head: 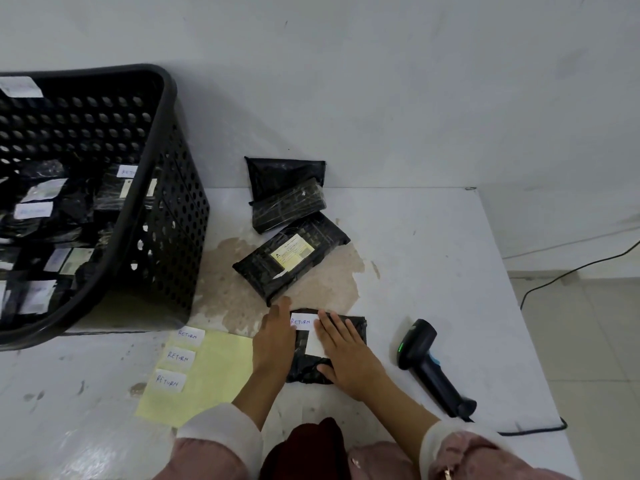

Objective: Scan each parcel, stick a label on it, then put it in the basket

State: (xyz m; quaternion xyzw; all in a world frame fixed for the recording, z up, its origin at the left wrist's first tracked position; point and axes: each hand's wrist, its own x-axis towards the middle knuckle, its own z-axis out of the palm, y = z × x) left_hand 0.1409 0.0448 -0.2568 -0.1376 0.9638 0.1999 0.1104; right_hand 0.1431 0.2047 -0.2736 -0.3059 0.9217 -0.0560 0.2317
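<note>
A small black parcel (349,327) lies on the table in front of me with a white RETURN label (304,322) on its top. My left hand (275,336) lies flat along the parcel's left edge, fingers straight. My right hand (346,353) presses flat on the parcel and the label's right part. Three more black parcels lie behind: one with a yellowish shipping label (291,258), one wrapped in tape (289,206), one leaning on the wall (284,173). The black perforated basket (166,209) at the left holds several labelled parcels.
A yellow backing sheet (214,368) with three RETURN labels (180,356) lies left of my hands. The black handheld scanner (427,358) lies on the table to the right, its cable running off the table's right edge. A brown worn patch (225,289) marks the tabletop.
</note>
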